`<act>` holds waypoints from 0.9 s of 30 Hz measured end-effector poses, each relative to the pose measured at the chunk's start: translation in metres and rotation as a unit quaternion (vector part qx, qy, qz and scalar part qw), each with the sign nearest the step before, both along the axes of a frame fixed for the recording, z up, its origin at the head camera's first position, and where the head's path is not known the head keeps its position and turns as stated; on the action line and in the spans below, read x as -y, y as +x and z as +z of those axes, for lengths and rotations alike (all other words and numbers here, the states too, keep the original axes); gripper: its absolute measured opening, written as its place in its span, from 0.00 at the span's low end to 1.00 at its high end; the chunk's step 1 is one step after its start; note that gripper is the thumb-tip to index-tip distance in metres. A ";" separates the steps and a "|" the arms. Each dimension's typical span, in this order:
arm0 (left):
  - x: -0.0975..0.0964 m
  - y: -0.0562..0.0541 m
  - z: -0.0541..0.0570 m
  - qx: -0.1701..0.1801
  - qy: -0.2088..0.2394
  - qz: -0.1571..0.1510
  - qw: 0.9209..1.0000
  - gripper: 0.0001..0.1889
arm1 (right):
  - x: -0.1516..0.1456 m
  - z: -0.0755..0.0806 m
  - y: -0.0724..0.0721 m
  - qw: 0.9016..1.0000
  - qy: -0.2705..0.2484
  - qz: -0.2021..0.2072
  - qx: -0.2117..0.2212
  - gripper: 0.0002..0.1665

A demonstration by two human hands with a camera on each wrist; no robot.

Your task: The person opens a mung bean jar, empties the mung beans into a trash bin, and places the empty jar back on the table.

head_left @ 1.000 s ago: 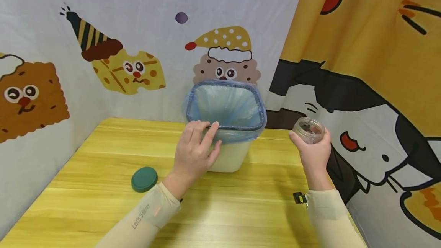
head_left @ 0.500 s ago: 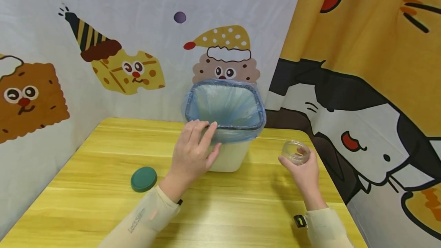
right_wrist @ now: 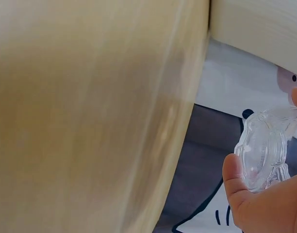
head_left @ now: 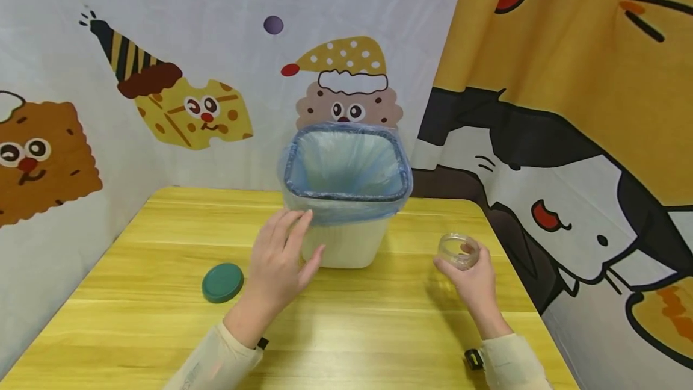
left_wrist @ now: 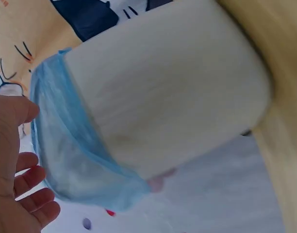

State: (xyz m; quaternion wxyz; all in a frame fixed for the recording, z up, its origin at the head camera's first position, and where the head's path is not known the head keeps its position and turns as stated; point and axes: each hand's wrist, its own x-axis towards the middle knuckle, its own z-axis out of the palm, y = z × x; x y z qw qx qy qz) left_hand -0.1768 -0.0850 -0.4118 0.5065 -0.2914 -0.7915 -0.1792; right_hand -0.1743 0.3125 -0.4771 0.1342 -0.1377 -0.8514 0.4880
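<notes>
My right hand (head_left: 474,284) grips a small clear jar (head_left: 458,251) above the right part of the table, its open mouth facing up. The right wrist view shows the jar's clear base (right_wrist: 260,150) with my fingers curled about its side. My left hand (head_left: 276,257) is in front of the cream bin (head_left: 349,245), fingers loosely extended and holding nothing. A blue plastic bag (head_left: 352,212) lines the bin and folds over its rim. In the left wrist view my left fingers (left_wrist: 34,182) are beside the bag's folded edge (left_wrist: 85,141).
A round green lid (head_left: 222,283) lies on the yellow wood-grain table (head_left: 346,330), left of my left hand. Cartoon-printed curtains (head_left: 216,5) hang close behind the table and along its right side.
My right hand has lowered the jar and brought it leftward toward the table. My left hand has come off the bin's rim, moving down and to the left.
</notes>
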 end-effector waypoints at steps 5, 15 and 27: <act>0.028 0.015 -0.022 0.084 -0.021 0.029 0.996 0.28 | -0.003 -0.006 0.002 1.000 0.009 0.003 0.017 0.62; 0.070 0.040 -0.060 0.201 -0.008 0.078 0.976 0.32 | -0.008 -0.011 0.008 0.998 0.007 0.022 0.054 0.64; 0.082 0.053 -0.077 0.259 0.004 0.082 0.962 0.33 | -0.009 -0.011 0.015 0.996 0.012 0.033 0.079 0.64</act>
